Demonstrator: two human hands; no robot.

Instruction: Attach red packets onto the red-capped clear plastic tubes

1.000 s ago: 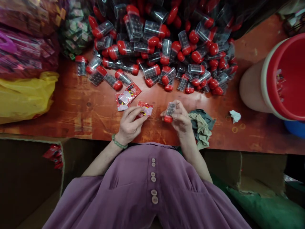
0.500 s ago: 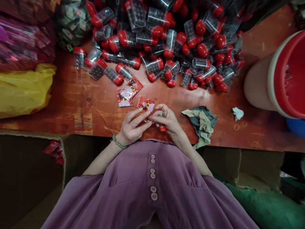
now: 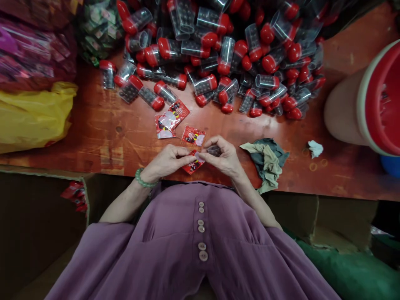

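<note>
My left hand (image 3: 167, 161) pinches a small red printed packet (image 3: 192, 165) at the near edge of the reddish wooden table (image 3: 103, 133). My right hand (image 3: 223, 158) grips a small clear tube (image 3: 214, 150), held against that packet; its red cap is hidden. Another red packet (image 3: 193, 135) lies flat just beyond my fingers, and two overlapping ones (image 3: 170, 118) lie a little farther left. A large heap of clear tubes with red caps (image 3: 225, 50) covers the far side of the table.
A yellow plastic bag (image 3: 31, 118) and pink wrapped bundles (image 3: 31, 54) lie at the left. A crumpled green-grey cloth (image 3: 265, 160) sits beside my right hand, with a white scrap (image 3: 315, 148) farther right. A large red-and-cream bucket (image 3: 368, 104) stands at the right edge.
My right hand brought the tube leftward to meet my left hand. My left hand lifted a red packet off the table, and both hands drew together near the table edge.
</note>
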